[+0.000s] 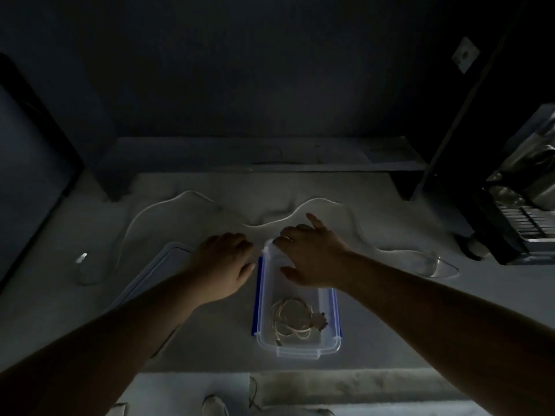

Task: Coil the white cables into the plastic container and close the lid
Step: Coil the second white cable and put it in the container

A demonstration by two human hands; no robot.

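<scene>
While one coiled cable (292, 321) lies in the box (300, 351), right hand (312, 253) spreads loose over its far rim. Left hand (223, 262) curled beside it, grasp unclear. Lid (168, 259) on bench (390, 310).

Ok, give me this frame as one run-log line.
container: open, one coiled cable inside | long cable: loose on table | lid: off, left | left hand: beside container | right hand: over far end

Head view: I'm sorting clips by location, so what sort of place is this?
Probably a dim home desk or work nook. A raised shelf spans the back of the grey tabletop, and a wire rack of jars stands at the right.
</scene>
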